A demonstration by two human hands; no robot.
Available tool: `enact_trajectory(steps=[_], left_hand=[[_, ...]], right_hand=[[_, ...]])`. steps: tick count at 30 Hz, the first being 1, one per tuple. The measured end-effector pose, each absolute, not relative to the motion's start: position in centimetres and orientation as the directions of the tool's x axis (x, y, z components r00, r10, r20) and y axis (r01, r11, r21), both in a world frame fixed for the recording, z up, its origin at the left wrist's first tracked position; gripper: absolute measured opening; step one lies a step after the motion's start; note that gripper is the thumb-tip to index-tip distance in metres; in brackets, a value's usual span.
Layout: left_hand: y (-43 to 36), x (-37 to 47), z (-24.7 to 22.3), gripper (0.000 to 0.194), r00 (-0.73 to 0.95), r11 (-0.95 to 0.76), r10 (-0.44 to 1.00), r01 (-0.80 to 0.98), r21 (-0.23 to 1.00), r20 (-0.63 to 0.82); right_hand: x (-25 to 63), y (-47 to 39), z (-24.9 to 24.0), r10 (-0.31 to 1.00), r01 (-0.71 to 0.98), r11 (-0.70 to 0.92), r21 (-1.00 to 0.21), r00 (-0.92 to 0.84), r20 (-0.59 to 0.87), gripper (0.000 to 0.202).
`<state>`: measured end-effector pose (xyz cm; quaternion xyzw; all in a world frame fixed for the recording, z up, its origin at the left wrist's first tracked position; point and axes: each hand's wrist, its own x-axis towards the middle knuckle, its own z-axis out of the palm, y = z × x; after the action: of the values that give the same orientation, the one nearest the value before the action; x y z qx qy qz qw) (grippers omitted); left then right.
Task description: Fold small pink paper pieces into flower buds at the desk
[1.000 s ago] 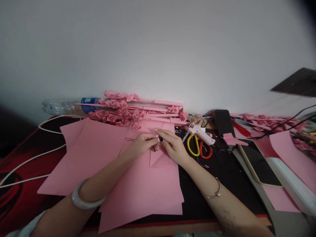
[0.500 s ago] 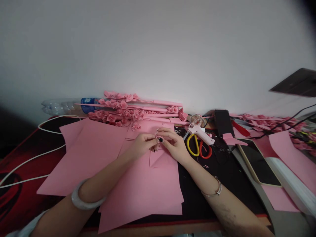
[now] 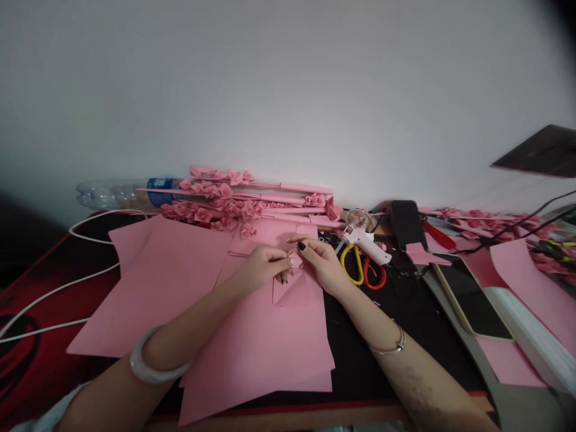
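Note:
Between my hands is a small folded piece of pink paper, partly hidden by fingers. My left hand pinches it from the left, thumb on top. From the right, my right hand has its fingers bent around the paper's edge, thumb and forefinger close together at its upper side. Beneath both hands lie large pink sheets, with a smaller creased pink square just below the fingers. A single pink paper flower rests behind my left hand.
Pink paper flowers on stems lie along the wall near a plastic bottle. To the right are a glue gun, scissors with yellow and red handles, a dark phone and a larger phone. A white cable loops at left.
My right thumb and fingers have shifted slightly up and right, away from the left fingertips. More of the small folded paper now shows between my hands.

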<state>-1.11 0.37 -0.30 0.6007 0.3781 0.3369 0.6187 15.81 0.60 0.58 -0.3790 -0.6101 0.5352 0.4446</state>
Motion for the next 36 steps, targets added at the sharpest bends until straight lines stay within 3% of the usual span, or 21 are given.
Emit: enact_trajectory(steps=[14,36], left_hand=[[0.3,-1.1,0.3,0.029,0.516,0.118,0.852,-0.019,0.993,-0.092],[0.3,-1.3,0.6,0.023,0.547,0.211,0.828,-0.091,0.973,-0.128]], right_hand=[[16.0,0.6,0.7,0.891,0.022,0.274,-0.962,-0.381,0.245,0.032],[16.0,0.5,0.5,0.917,-0.012,0.236,-0.972,-0.327,0.226,0.038]])
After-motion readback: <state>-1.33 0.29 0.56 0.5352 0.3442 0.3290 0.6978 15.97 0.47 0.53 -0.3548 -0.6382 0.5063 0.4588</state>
